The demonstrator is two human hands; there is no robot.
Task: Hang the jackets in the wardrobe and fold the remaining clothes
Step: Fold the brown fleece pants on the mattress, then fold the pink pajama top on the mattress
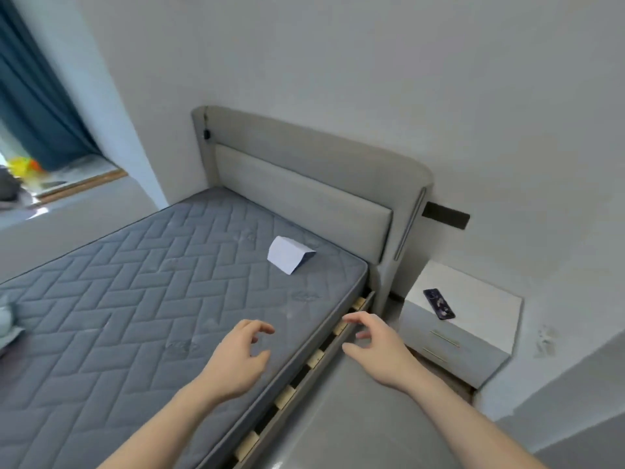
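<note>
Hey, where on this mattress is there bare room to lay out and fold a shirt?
Most of the mattress is bare: the wide stretch between the folded white paper near the headboard and the pale garment at the left edge. The left hand hovers over the near side; the right hand is over the bed frame.

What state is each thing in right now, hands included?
left hand: over the mattress, fingers loosely curled, holding nothing
right hand: over the bed's edge, fingers loosely curled, holding nothing
mattress: bare, no sheet
folded paper: lying on the mattress near the headboard
phone: lying flat on the nightstand
nightstand: drawers closed
light garment: crumpled at the mattress's left edge, mostly out of frame
</note>
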